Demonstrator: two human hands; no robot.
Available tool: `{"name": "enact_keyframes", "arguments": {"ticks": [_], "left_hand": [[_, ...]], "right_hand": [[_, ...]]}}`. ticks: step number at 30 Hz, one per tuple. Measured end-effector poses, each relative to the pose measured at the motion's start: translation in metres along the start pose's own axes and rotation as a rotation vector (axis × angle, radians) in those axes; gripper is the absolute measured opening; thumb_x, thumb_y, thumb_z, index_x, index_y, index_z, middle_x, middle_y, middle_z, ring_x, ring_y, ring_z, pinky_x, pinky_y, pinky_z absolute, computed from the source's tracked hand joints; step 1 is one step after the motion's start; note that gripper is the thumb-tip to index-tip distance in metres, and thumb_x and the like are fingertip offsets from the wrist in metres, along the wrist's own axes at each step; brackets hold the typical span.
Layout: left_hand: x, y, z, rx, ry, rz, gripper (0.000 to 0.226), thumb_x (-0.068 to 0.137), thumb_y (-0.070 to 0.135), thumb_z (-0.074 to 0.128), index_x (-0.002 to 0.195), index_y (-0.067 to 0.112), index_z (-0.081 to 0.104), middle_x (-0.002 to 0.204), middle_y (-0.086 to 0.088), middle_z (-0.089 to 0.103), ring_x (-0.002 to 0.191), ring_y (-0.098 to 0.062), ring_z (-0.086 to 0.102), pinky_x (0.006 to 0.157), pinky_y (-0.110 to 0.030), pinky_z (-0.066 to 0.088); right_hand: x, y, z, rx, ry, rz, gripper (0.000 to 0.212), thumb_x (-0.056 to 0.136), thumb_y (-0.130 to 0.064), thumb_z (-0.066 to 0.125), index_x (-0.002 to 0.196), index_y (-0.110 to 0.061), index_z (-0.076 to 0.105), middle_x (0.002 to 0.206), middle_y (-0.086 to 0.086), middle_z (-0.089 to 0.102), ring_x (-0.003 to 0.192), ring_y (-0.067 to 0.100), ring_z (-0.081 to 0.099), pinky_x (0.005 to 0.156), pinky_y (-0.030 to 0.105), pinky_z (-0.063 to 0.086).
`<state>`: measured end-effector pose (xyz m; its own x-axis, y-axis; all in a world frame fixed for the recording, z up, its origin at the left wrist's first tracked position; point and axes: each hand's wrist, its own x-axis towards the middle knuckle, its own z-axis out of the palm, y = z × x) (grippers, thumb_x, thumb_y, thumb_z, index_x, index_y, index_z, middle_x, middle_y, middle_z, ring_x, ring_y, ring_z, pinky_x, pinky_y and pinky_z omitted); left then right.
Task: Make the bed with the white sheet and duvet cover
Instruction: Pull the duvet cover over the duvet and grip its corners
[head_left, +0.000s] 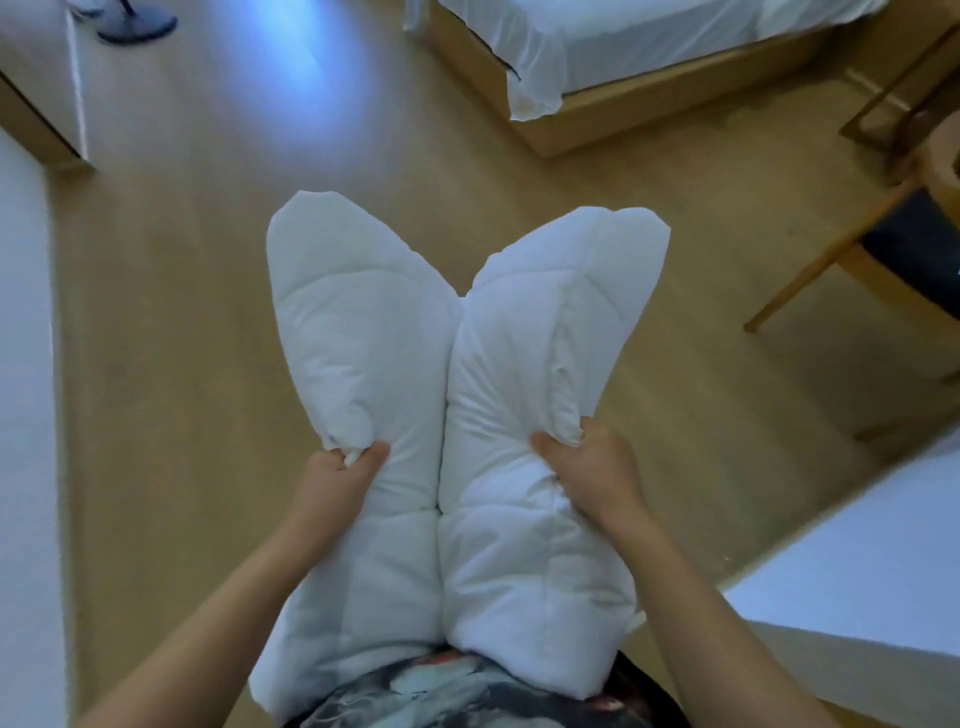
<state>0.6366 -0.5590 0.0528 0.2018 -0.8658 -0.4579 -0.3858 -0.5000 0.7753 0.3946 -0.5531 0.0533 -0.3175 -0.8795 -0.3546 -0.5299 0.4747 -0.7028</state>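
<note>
A thick white quilted duvet (395, 332) is folded into two puffy lobes and held up in front of my body, above the wooden floor. My left hand (337, 480) grips a bunched fold on the left lobe. My right hand (587, 467) grips a bunched fold on the right lobe. The duvet's lower end presses against my torso. A bed with a white sheet (597, 57) hanging over its wooden frame stands at the upper right, well away from the duvet.
A white surface (857, 587) fills the lower right corner. A wooden chair with a dark seat (904, 244) stands at the right. White furniture (47, 88) and a dark round stand base (137, 23) are at the upper left. The wooden floor (182, 312) spreads below.
</note>
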Motion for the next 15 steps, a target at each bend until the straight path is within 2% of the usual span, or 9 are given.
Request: {"name": "enact_keyframes", "arguments": {"ticks": [4,10,15], "left_hand": [[0.069,0.068,0.018,-0.031,0.052,-0.015,0.035,0.089,0.031,0.064,0.067,0.006,0.055,0.065,-0.006,0.048,0.061,-0.016,0.043,0.056,-0.030,0.032],[0.175,0.181,0.057,-0.121,0.070,0.133,0.022,0.089,0.028,0.064,0.080,0.009,0.058,0.070,-0.006,0.047,0.064,-0.014,0.042,0.048,-0.022,0.031],[0.296,0.260,0.104,-0.131,0.018,0.159,0.030,0.089,0.030,0.062,0.071,0.008,0.051,0.065,-0.006,0.041,0.060,-0.015,0.038,0.053,-0.028,0.029]], "right_hand": [[0.090,-0.042,-0.034,-0.024,-0.033,-0.059,0.027,0.084,-0.038,0.065,0.095,-0.013,0.069,0.093,0.009,0.071,0.089,0.030,0.064,0.076,0.035,0.049],[0.227,-0.111,-0.090,-0.009,0.011,-0.156,0.023,0.081,-0.039,0.065,0.069,-0.022,0.057,0.075,0.005,0.067,0.077,0.028,0.064,0.069,0.036,0.048],[0.361,-0.141,-0.121,0.061,0.023,-0.063,0.019,0.082,-0.033,0.068,0.068,-0.023,0.059,0.074,0.002,0.068,0.076,0.025,0.065,0.077,0.045,0.053]]}}
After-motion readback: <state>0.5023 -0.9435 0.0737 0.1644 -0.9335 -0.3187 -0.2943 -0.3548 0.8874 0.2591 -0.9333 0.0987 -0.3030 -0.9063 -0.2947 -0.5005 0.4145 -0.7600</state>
